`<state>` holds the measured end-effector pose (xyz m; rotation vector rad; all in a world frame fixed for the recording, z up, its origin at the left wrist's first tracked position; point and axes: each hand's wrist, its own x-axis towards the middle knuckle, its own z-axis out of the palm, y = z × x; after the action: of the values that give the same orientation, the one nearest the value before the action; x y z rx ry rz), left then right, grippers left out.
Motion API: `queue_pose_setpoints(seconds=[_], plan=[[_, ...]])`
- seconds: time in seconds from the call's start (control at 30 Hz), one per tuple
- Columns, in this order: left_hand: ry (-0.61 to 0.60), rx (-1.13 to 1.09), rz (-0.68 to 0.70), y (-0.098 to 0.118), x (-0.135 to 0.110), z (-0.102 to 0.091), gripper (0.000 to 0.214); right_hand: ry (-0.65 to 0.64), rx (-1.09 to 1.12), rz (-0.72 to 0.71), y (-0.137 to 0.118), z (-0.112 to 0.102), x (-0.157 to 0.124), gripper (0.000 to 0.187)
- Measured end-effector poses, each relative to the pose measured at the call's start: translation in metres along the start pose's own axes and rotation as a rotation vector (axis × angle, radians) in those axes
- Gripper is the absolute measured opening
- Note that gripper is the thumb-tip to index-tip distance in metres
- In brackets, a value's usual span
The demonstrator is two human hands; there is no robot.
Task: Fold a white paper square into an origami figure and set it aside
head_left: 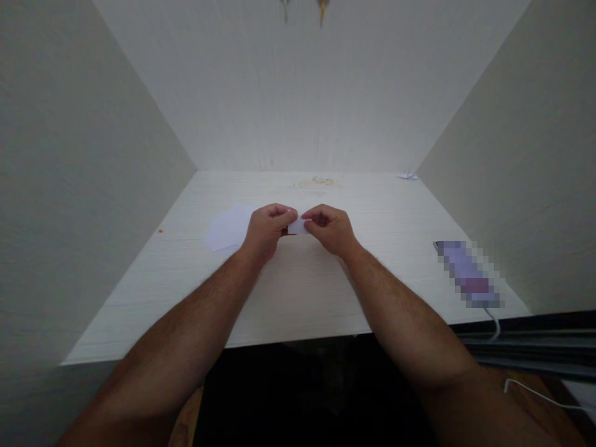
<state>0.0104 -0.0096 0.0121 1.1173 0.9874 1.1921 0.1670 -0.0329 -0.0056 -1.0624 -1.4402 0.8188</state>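
Between my two hands is a small white piece of paper (297,228), held just above the white table. My left hand (270,230) pinches its left end, thumb on top and fingers curled underneath. At its right edge, the thumb and forefinger of my right hand (331,228) are closed on the paper. Whether the piece is folded is too small to tell. Left of my left hand, white paper sheets (228,227) lie flat on the table, partly covered by that hand.
White walls enclose the table (288,298) at the back and sides. A blurred-out phone (465,273) with a white cable (494,323) lies at the right. A crumpled paper scrap (408,176) sits in the back right corner. A small orange bit (160,231) is at the left edge.
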Motion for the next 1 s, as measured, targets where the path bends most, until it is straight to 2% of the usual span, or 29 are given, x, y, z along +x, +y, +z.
queue_pose_setpoints(seconds=[0.13, 0.33, 0.57, 0.77, 1.0], plan=[[0.032, 0.035, 0.117, -0.0026, 0.0011, -0.001, 0.021, 0.014, 0.086, 0.065, -0.0014, 0.001, 0.0005, 0.032], [0.048, 0.078, 0.219, -0.0047, 0.0008, -0.0025, 0.021, 0.037, 0.142, 0.159, -0.009, -0.0001, 0.0023, 0.025], [0.048, 0.07, 0.232, -0.0057, 0.0012, -0.0025, 0.018, 0.071, 0.129, 0.163, -0.0034, 0.0011, 0.0033, 0.022], [-0.013, 0.05, 0.221, -0.0066, -0.0006, -0.0027, 0.024, 0.056, 0.099, 0.146, -0.0064, 0.0024, 0.0029, 0.02], [0.013, 0.115, 0.256, -0.0058, -0.0006, -0.0015, 0.023, 0.028, 0.132, 0.168, -0.0079, 0.0019, 0.0022, 0.021]])
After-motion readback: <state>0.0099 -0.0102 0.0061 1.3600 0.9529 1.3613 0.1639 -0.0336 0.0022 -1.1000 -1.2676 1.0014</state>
